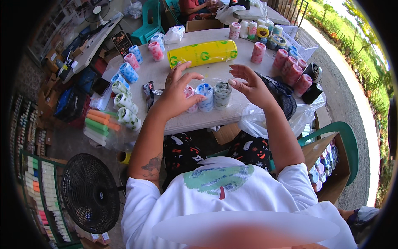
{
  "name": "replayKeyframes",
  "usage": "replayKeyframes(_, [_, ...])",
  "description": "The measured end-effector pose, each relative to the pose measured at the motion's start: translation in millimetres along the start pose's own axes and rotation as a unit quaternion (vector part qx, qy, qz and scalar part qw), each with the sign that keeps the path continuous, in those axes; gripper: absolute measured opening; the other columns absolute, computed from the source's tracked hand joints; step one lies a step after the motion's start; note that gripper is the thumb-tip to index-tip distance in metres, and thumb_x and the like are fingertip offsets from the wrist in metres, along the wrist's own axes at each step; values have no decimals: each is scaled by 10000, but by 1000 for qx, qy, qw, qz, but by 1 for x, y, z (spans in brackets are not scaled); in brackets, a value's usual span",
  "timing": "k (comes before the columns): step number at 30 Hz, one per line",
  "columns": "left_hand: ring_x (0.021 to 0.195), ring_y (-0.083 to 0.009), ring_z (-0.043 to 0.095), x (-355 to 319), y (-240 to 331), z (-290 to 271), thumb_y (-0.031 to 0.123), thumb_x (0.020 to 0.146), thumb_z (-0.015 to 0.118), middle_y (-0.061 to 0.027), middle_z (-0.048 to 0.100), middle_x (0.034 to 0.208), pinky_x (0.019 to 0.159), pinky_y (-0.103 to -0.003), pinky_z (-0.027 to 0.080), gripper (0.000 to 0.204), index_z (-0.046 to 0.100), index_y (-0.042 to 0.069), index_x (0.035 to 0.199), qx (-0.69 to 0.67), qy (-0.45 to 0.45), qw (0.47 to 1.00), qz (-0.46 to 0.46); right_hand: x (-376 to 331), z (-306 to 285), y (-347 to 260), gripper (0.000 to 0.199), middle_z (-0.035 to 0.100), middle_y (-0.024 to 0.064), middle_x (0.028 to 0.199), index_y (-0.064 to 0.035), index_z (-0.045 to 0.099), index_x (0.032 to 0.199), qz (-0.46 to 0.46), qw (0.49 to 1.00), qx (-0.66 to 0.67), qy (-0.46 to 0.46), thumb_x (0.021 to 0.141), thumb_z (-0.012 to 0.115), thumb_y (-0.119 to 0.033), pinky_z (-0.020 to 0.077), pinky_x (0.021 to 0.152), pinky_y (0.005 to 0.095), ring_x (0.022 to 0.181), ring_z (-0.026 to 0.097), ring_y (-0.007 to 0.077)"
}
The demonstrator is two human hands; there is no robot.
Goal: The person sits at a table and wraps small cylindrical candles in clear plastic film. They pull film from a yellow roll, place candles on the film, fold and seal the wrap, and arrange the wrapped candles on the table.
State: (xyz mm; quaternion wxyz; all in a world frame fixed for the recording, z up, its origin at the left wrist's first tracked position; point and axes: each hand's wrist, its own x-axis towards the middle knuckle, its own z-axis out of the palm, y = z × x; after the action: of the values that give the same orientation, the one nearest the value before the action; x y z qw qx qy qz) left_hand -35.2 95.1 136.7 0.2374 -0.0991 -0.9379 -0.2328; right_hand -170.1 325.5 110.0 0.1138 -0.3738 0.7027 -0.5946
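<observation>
Three marbled pillar candles stand side by side in front of me: a red-and-white candle [190,107], a blue-and-white candle [205,99] and a dark grey-green and white candle [222,98]. My left hand [177,92] is at their left, fingers curved and apart. Its thumb crosses before the red candle and its tip reaches the blue one; whether it presses there I cannot tell. At their right, my right hand [251,86] is open beside the grey-green candle, thumb near its top. A yellow roll of clear wrapping film [203,54] lies just beyond the hands.
Marbled candles line the left, including a green-and-white candle [125,103]; red candles [293,74] cluster at right. A dark bag [278,93] and clear plastic bag [253,120] lie by my right arm. A black fan [89,193] stands lower left. Another person [197,7] sits across.
</observation>
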Motion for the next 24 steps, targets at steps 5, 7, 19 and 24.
replayKeyframes(5, [1319,-311,358,-1,-24,-11,199,726,789,-133,337,1433,1056,-426,336,382,609,147,1059,-113,-101,987,-53,-1,13,-42,407,537,148,1242,-59,609,1068,-126,966,-220,-52,767,765,-286,368,1028,395,1241,458,300])
replayKeyframes(7, [1289,-284,402,1,-33,-9,181,763,757,-132,411,1380,1044,-404,350,300,600,122,1012,-114,-126,984,-47,9,14,-37,352,556,144,1218,-55,609,1026,-52,954,-281,-93,777,759,-253,377,1017,389,1212,483,288])
replayKeyframes(19, [1160,-196,530,12,-52,-11,68,886,613,-89,621,1144,1012,-341,380,101,513,72,872,-331,-76,940,36,19,-5,-24,362,602,66,1133,-71,587,1077,-46,994,-75,-65,818,735,-276,389,973,361,1054,538,177])
replayKeyframes(24, [1043,-149,550,17,-46,-12,83,908,590,-45,645,992,939,-310,425,67,532,52,919,-322,-107,940,-30,25,19,-39,381,548,101,1253,-76,639,1000,-187,940,-252,-136,763,767,-346,344,1028,395,1188,488,278])
